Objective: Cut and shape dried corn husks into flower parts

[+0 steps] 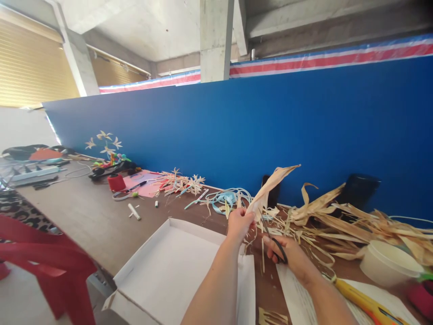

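Note:
My left hand [241,223] pinches the lower end of a dried corn husk [270,187], whose pointed tip rises up and to the right. In my right hand [287,255] is a pair of scissors with black handles [280,250]. The blades point up at the husk near my left fingers; whether they touch it I cannot tell. A thin husk strip [263,255] hangs below the blades. Behind and to the right of my hands lies a heap of dried husks [365,225], with narrow cut strips scattered nearby.
An open white cardboard box [169,266] lies left of my arms. At right are a white plastic tub [389,264] and a yellow-handled tool [358,295] on paper. Husk flowers [189,184], blue ribbon [228,198] and red tape [116,183] lie farther back. A red chair [47,266] stands at left.

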Available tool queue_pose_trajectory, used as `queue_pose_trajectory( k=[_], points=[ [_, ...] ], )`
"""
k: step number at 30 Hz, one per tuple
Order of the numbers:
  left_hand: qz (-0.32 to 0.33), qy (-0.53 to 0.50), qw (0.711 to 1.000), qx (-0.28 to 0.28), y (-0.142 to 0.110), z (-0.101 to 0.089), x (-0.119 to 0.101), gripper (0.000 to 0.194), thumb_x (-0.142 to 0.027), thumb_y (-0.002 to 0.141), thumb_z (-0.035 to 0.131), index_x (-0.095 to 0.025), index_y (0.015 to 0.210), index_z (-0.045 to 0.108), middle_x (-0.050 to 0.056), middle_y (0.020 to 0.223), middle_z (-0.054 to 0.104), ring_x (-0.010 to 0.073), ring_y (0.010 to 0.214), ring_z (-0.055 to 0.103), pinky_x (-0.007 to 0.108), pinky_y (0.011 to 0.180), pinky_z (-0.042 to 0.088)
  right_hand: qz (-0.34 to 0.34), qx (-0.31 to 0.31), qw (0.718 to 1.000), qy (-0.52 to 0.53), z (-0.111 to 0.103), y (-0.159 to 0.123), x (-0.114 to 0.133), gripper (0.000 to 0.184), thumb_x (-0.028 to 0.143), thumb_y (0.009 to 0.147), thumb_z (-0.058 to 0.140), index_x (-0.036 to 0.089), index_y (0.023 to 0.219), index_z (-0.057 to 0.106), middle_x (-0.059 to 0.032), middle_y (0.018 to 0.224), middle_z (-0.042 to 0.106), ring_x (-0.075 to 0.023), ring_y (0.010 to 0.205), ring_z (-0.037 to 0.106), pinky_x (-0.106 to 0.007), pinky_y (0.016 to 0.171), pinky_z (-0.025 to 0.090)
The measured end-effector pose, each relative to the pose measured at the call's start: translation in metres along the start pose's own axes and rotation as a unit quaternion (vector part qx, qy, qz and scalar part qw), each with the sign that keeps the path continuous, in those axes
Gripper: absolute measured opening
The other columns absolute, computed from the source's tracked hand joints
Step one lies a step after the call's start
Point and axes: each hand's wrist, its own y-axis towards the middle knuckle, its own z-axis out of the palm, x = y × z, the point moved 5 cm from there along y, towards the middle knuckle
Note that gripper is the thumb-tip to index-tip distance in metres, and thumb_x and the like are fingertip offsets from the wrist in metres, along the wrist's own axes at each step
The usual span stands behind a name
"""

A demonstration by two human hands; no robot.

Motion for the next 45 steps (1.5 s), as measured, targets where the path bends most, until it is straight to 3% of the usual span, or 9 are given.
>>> queue_pose_trajectory(
  k=[6,13,35,45],
  points=[
    [0.005,-0.013,1.0,-0.015,-0.005,-0.001,-0.009,0.015,-0.029,0.066,0.061,-0.015,0.066,0.054,-0.001,0.052,0.057,0.0114,0.047,0.056,0.022,0.051,0.047,0.002,0.004,1.0,-0.011,0.002,0.003,-0.003,0.033,0.049,0.071,0.056,0.017,0.07,0.063,0.0016,0.052,0.057,-0.0113,0.047,0.047,-0.024,0.047,0.032],
    [0.009,-0.014,1.0,-0.023,-0.009,0.0,-0.013,0.015,-0.029,0.067,0.062,-0.015,0.067,0.056,-0.001,0.052,0.057,0.0108,0.048,0.056,0.022,0.053,0.048,0.0,0.015,1.0,-0.017,0.003,0.004,-0.004,0.031,0.044,0.07,0.06,0.018,0.054,0.056,0.0015,0.05,0.056,-0.0112,0.047,0.048,-0.024,0.048,0.033],
    [-0.014,-0.086,0.995,-0.054,-0.009,0.006,-0.007,0.013,-0.023,0.068,0.061,-0.014,0.065,0.053,0.0,0.05,0.058,0.0107,0.047,0.057,0.023,0.053,0.051,-0.033,0.012,0.999,-0.021,0.003,0.007,-0.007,0.031,0.046,0.07,0.06,0.018,0.057,0.058,0.0022,0.046,0.053,-0.0108,0.044,0.046,-0.023,0.045,0.032],
    [-0.039,-0.127,0.99,-0.055,-0.009,0.01,-0.001,0.011,-0.021,0.067,0.062,-0.013,0.07,0.055,0.001,0.052,0.058,0.0125,0.052,0.06,0.024,0.056,0.053,-0.023,-0.016,0.999,-0.033,0.001,0.009,-0.007,0.038,0.054,0.069,0.058,0.018,0.077,0.066,0.0027,0.043,0.051,-0.0116,0.04,0.043,-0.025,0.043,0.031]
  ],
)
